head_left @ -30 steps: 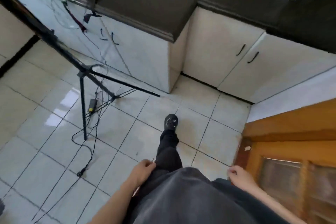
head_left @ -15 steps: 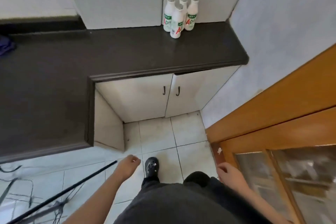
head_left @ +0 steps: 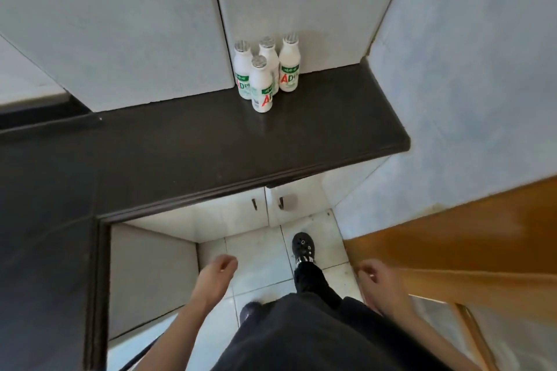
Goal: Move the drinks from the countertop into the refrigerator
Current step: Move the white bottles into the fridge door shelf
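Black cloth of the person's trousers fills the bottom edge, and to either side hang the left grip (head_left: 221, 269) and the right grip (head_left: 376, 280), both with fingers loosely curled and holding nothing. A black shoe (head_left: 303, 247) steps on the pale floor tiles (head_left: 256, 253), with a wooden door (head_left: 452, 235) just beside the right arm. Beyond, above two white cupboard doors (head_left: 229, 214), runs the dark surface (head_left: 180, 153). At its far edge, against the wall, four white bottles (head_left: 262, 84) stand upright in a tight cluster, caps on and sides opaque, so their contents are hidden. They look like light, stiff plastic, smooth and perhaps slippery, and easily knocked against one another. The front one is best taken round the body at the label, below the narrow neck. No refrigerator is in view.
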